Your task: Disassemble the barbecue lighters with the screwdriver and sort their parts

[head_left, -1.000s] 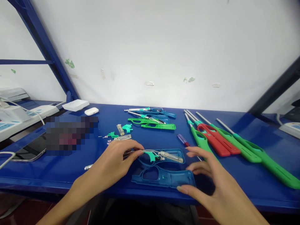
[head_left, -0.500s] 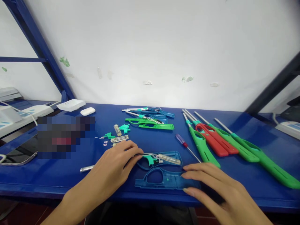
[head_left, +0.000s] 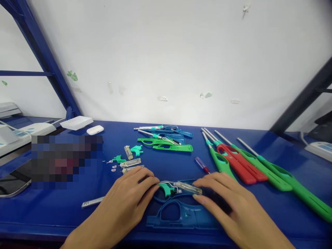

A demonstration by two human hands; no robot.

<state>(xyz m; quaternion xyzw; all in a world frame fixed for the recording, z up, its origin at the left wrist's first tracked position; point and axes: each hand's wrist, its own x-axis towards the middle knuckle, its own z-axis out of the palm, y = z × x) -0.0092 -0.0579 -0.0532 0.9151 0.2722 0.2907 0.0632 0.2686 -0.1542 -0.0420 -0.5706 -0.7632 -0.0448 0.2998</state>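
Observation:
My left hand (head_left: 127, 200) rests on the blue bench, fingers curled and pressed against the left end of an opened blue lighter shell (head_left: 178, 188) that carries a teal trigger (head_left: 166, 189) and a clear fuel tube (head_left: 190, 187). My right hand (head_left: 228, 204) lies over the right end of that shell, fingertips touching the clear tube. A second blue shell half (head_left: 176, 216) lies just in front, partly under my right hand. A metal nozzle tube (head_left: 92, 201) lies left of my left hand.
Red and green long lighters (head_left: 241, 159) lie at right, a small screwdriver (head_left: 202, 164) beside them. Green and blue lighter halves (head_left: 166, 141) and small loose parts (head_left: 129, 157) sit further back. White boxes (head_left: 76, 122) and an earbud case (head_left: 95, 130) stand at the left.
My right hand has moved left and forward, off the near shell half, onto the shell with the tube. The left hand stays at the shell's left end. The view has tilted up slightly.

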